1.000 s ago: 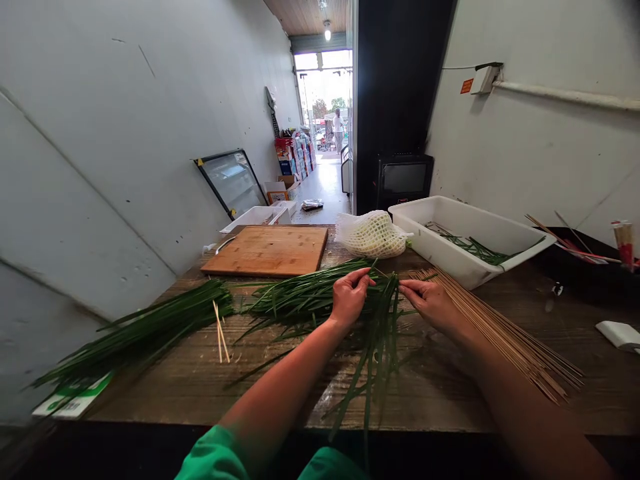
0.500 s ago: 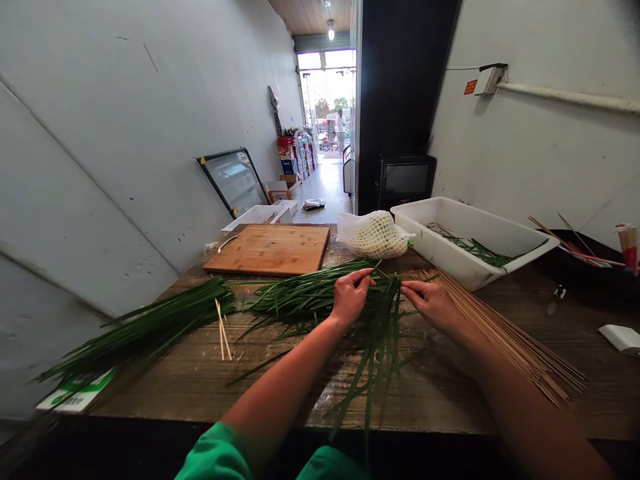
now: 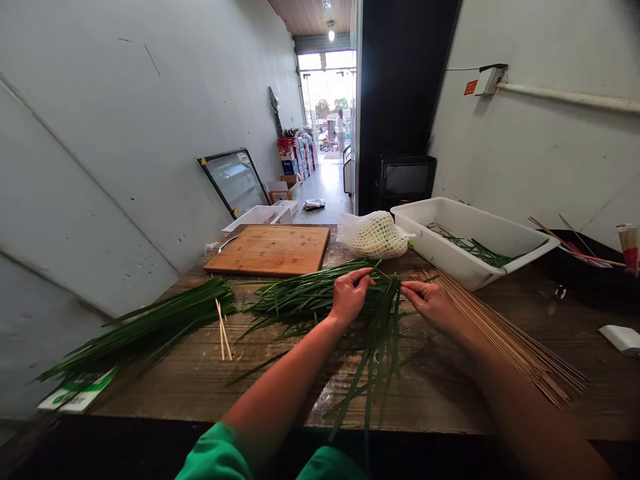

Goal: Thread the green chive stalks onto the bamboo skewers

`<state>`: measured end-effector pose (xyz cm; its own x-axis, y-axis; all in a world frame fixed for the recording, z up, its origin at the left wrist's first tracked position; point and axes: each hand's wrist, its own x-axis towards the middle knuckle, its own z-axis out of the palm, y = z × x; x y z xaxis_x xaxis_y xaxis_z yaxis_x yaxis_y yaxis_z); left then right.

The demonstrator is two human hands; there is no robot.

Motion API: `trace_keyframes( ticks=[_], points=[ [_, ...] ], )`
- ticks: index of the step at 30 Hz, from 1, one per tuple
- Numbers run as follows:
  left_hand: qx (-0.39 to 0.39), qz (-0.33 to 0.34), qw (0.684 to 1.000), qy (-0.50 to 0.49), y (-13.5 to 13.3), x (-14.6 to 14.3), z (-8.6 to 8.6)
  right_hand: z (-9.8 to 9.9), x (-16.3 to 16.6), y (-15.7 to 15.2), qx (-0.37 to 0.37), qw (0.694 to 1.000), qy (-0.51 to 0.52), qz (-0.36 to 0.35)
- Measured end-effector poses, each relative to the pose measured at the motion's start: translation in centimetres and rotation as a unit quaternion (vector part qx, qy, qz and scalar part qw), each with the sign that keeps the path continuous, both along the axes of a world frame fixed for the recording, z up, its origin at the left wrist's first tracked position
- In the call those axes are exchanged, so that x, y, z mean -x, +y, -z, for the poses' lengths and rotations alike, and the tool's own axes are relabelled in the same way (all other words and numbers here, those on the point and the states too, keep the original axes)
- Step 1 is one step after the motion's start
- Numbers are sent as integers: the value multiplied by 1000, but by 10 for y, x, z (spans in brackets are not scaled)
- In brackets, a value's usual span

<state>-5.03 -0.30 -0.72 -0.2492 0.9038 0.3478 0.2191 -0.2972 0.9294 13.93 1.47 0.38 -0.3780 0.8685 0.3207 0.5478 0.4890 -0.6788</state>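
Note:
My left hand (image 3: 351,291) is closed in a pinch over the middle of the table. A thin strand runs from its fingertips toward the chives; whether it is a stick or a chive stem I cannot tell. My right hand (image 3: 429,303) pinches the gathered ends of some garlic chives (image 3: 377,347), whose long green leaves droop over the front edge of the table. Behind and left of my hands lies a pile of chives (image 3: 295,300). Bamboo skewers (image 3: 500,333) lie in a long bundle beneath and beside my right forearm.
Another chive bunch (image 3: 150,327) lies at left, with a few short sticks (image 3: 223,333) beside it. A wooden cutting board (image 3: 275,249), a net-wrapped item (image 3: 375,237) and a white tub (image 3: 470,230) holding some chives stand along the back. A black bowl (image 3: 580,273) is at right.
Both hands keep almost the same place and pinch, and the chives hang as before. Only the camera view has shifted very slightly.

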Motion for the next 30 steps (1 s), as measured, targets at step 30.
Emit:
trace_keyframes(
  ticks=[30],
  points=[
    [14, -24, 858, 513, -2, 10, 4, -2, -5, 6, -11, 1000, -20, 16]
  ],
)
